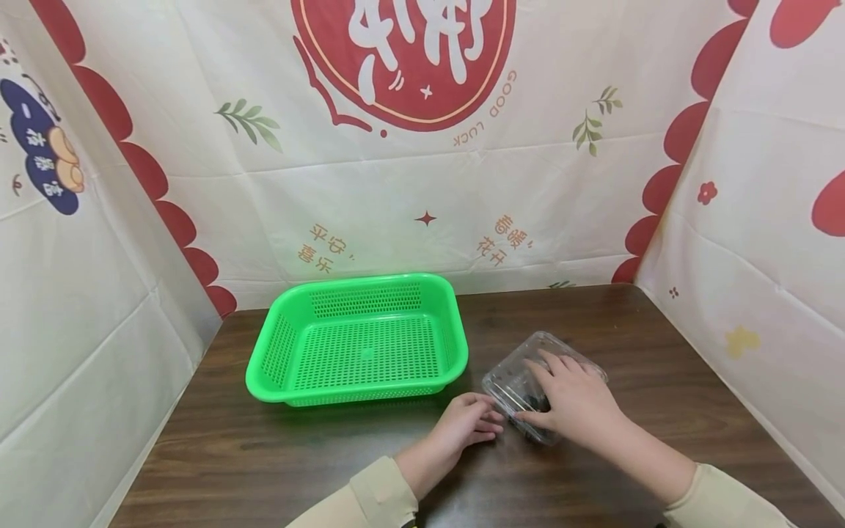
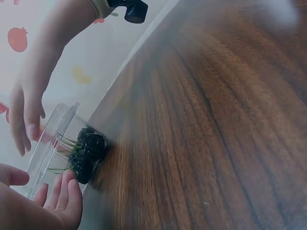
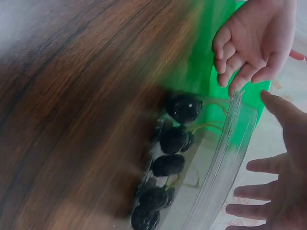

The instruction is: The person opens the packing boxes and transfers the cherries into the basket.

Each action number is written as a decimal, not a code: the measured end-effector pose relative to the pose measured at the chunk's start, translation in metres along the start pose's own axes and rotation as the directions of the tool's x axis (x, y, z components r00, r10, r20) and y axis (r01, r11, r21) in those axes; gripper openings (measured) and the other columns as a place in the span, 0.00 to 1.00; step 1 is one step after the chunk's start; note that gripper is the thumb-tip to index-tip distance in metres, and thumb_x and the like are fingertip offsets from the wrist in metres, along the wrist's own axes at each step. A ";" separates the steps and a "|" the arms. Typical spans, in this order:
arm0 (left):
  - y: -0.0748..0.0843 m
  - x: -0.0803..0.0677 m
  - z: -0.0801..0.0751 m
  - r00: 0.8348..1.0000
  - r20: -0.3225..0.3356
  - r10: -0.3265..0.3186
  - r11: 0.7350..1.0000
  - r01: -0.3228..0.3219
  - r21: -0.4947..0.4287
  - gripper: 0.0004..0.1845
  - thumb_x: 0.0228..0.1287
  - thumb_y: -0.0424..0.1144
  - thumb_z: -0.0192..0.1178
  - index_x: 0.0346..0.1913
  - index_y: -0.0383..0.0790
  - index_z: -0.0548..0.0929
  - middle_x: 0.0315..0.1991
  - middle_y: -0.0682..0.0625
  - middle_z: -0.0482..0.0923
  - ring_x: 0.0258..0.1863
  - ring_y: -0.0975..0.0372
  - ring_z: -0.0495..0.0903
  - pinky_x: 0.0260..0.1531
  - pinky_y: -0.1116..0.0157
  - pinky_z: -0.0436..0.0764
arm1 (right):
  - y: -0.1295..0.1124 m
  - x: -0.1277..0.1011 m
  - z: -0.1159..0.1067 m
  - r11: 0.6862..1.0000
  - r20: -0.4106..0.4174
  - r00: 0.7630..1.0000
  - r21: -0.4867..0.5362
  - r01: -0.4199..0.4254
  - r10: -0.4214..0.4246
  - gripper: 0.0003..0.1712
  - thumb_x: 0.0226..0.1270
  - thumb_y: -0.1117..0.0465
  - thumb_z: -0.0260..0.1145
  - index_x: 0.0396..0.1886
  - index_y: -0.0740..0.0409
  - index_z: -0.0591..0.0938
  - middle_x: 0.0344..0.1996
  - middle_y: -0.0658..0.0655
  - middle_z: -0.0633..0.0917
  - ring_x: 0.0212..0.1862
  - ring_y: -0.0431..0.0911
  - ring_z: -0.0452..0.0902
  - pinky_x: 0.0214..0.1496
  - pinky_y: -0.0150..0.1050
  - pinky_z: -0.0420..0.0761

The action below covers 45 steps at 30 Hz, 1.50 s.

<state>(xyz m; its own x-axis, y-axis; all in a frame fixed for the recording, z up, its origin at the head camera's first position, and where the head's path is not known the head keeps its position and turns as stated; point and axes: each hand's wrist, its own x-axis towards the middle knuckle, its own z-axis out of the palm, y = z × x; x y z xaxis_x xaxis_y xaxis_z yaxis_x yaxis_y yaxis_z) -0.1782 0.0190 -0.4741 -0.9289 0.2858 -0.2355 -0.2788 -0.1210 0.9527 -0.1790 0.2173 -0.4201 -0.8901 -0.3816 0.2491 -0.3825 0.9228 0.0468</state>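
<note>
A clear plastic clamshell box (image 1: 507, 378) with its lid down lies on the table at the right. Dark cherries (image 3: 168, 165) with thin green stems show through its side in the right wrist view, and they appear as a cluster (image 2: 90, 148) in the left wrist view. My right hand (image 1: 576, 396) is spread over the lid, fingers apart and thumb toward the near side. At the box's left corner is my left hand (image 1: 464, 424), its fingers loosely bent and holding nothing, fingertips close to the box edge.
Left of the box stands a green plastic basket (image 1: 370, 391) with perforated walls and floor. Both are on a brown wood-grain table (image 1: 317, 455). A printed white cloth (image 1: 396, 183) hangs behind the table and along both sides.
</note>
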 end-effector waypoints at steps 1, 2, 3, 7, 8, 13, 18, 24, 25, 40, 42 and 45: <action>-0.001 0.000 0.000 1.000 0.004 0.003 1.000 -0.003 0.005 0.13 0.61 0.30 0.51 0.46 0.28 0.79 0.33 0.41 0.83 0.27 0.60 0.82 0.31 0.64 0.81 | -0.001 0.001 0.001 1.000 0.006 1.000 -0.005 0.004 -0.004 0.51 0.44 0.26 0.69 0.60 0.57 0.79 0.59 0.66 0.76 0.59 0.63 0.72 0.53 0.65 0.69; -0.001 -0.001 -0.001 1.000 0.010 0.005 1.000 -0.005 0.009 0.12 0.61 0.30 0.52 0.46 0.29 0.79 0.32 0.41 0.83 0.26 0.61 0.82 0.31 0.65 0.81 | -0.002 0.001 0.001 1.000 0.011 1.000 -0.006 0.008 -0.008 0.50 0.44 0.27 0.70 0.60 0.57 0.79 0.59 0.66 0.76 0.58 0.63 0.72 0.53 0.65 0.69; -0.001 -0.001 -0.001 1.000 0.015 0.004 1.000 -0.005 0.013 0.12 0.61 0.30 0.52 0.45 0.29 0.79 0.32 0.42 0.83 0.26 0.62 0.81 0.30 0.66 0.80 | -0.002 0.002 0.002 1.000 0.018 1.000 -0.007 0.014 -0.014 0.50 0.44 0.27 0.70 0.60 0.57 0.80 0.59 0.66 0.76 0.58 0.63 0.72 0.53 0.65 0.70; -0.001 -0.002 -0.002 1.000 0.019 -0.004 1.000 0.004 0.030 0.12 0.62 0.31 0.53 0.46 0.30 0.79 0.31 0.44 0.83 0.25 0.63 0.80 0.30 0.65 0.80 | -0.005 0.003 0.004 0.999 0.047 0.998 -0.014 0.034 -0.034 0.49 0.43 0.28 0.71 0.60 0.56 0.80 0.59 0.65 0.76 0.57 0.62 0.72 0.53 0.64 0.69; -0.001 -0.002 -0.003 1.000 0.021 -0.007 1.000 0.006 0.030 0.12 0.62 0.31 0.53 0.47 0.29 0.79 0.31 0.44 0.83 0.24 0.63 0.80 0.30 0.65 0.80 | -0.005 0.002 0.004 0.999 0.050 0.998 -0.017 0.039 -0.038 0.49 0.43 0.28 0.72 0.60 0.56 0.80 0.59 0.64 0.76 0.57 0.62 0.72 0.54 0.64 0.69; -0.002 -0.002 -0.004 1.000 0.015 -0.006 1.000 0.006 0.023 0.15 0.60 0.30 0.52 0.49 0.29 0.76 0.30 0.45 0.84 0.22 0.63 0.79 0.28 0.67 0.78 | -0.004 0.001 0.004 0.998 0.045 0.997 -0.014 0.056 -0.056 0.48 0.42 0.30 0.73 0.59 0.55 0.81 0.59 0.63 0.77 0.56 0.62 0.73 0.54 0.63 0.69; -0.001 -0.002 -0.007 1.000 0.002 -0.008 0.999 0.008 0.035 0.15 0.60 0.30 0.51 0.50 0.29 0.76 0.30 0.45 0.84 0.22 0.64 0.79 0.27 0.68 0.77 | 0.000 -0.001 0.006 0.996 0.034 0.996 -0.008 0.088 -0.088 0.47 0.42 0.30 0.74 0.60 0.53 0.81 0.58 0.63 0.77 0.57 0.61 0.73 0.55 0.62 0.69; 0.001 0.000 -0.010 1.000 -0.020 0.001 0.998 0.000 0.056 0.14 0.61 0.30 0.51 0.48 0.30 0.77 0.31 0.43 0.84 0.21 0.64 0.78 0.26 0.69 0.76 | 0.006 -0.006 0.007 0.990 0.031 0.990 0.036 0.138 -0.139 0.46 0.44 0.32 0.74 0.60 0.53 0.80 0.59 0.63 0.77 0.59 0.61 0.72 0.57 0.61 0.68; 0.001 0.000 -0.010 1.000 -0.021 0.002 0.998 -0.001 0.057 0.14 0.61 0.30 0.50 0.48 0.31 0.78 0.31 0.42 0.84 0.21 0.64 0.78 0.26 0.69 0.76 | 0.007 -0.007 0.007 0.988 0.034 0.988 0.046 0.146 -0.148 0.46 0.44 0.32 0.74 0.60 0.53 0.80 0.59 0.63 0.77 0.59 0.61 0.71 0.58 0.61 0.68; 0.001 0.003 -0.006 0.999 -0.037 -0.022 0.997 0.025 0.078 0.17 0.59 0.30 0.49 0.49 0.30 0.81 0.29 0.48 0.80 0.22 0.63 0.78 0.26 0.67 0.77 | 0.016 -0.014 0.002 0.936 0.040 0.950 0.188 0.297 -0.310 0.43 0.43 0.42 0.80 0.61 0.53 0.80 0.63 0.62 0.74 0.59 0.57 0.70 0.56 0.63 0.69; 0.002 0.003 -0.006 0.999 -0.042 -0.020 0.996 0.023 0.085 0.17 0.59 0.30 0.49 0.50 0.30 0.81 0.28 0.49 0.79 0.21 0.63 0.78 0.26 0.67 0.77 | 0.016 -0.014 0.002 0.930 0.044 0.945 0.193 0.312 -0.325 0.43 0.43 0.43 0.80 0.61 0.53 0.80 0.63 0.62 0.74 0.59 0.57 0.70 0.56 0.63 0.69; 0.003 0.004 -0.004 0.999 -0.047 -0.013 0.996 0.018 0.090 0.18 0.59 0.30 0.49 0.50 0.29 0.81 0.27 0.49 0.79 0.20 0.64 0.77 0.26 0.67 0.77 | 0.016 -0.014 0.000 0.926 0.060 0.940 0.203 0.317 -0.335 0.42 0.44 0.44 0.80 0.61 0.53 0.80 0.63 0.62 0.74 0.60 0.58 0.69 0.56 0.63 0.69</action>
<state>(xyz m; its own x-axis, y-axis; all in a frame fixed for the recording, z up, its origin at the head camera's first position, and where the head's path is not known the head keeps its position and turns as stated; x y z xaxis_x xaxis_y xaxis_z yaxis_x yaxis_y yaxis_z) -0.1834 0.0157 -0.4734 -0.9355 0.2426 -0.2569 -0.2719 -0.0300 0.9619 -0.1724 0.2379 -0.4232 -0.7237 -0.6711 0.1608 -0.6869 0.7230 -0.0739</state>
